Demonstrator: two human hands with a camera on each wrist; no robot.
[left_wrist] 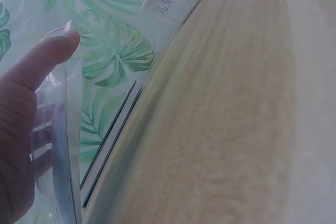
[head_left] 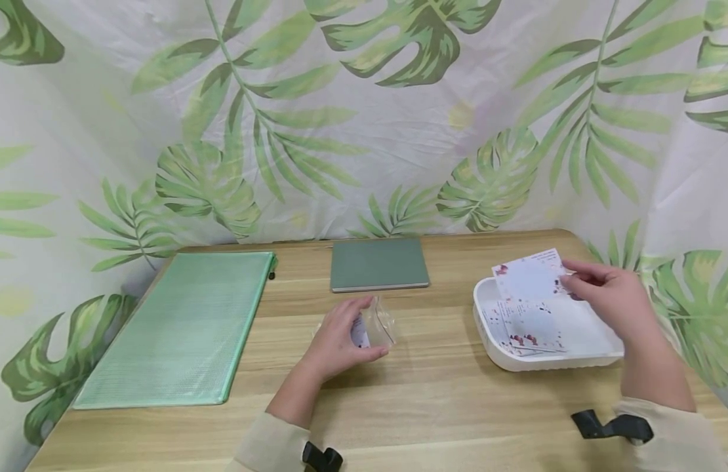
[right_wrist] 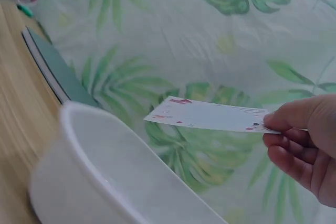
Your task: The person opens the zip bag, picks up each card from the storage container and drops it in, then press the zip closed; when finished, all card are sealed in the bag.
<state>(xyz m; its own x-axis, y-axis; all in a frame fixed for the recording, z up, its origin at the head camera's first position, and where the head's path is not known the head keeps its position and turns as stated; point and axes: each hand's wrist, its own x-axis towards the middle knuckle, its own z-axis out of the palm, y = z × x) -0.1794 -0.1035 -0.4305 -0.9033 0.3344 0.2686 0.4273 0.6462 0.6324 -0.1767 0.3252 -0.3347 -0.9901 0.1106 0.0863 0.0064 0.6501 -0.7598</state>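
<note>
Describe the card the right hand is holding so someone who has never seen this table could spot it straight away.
Start at the white tray on the right side of the wooden table. Just above its far rim, the right hand pinches one white card with small red marks. Unlike the similar cards lying flat inside the tray, this one is lifted clear, held by its edge.

Print on the card and bag contents, too small.

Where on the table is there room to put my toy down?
Bare wood lies between the left hand and the white tray, and along the near edge. Crowded: green mesh pouch on the left, grey notebook at back.
</note>
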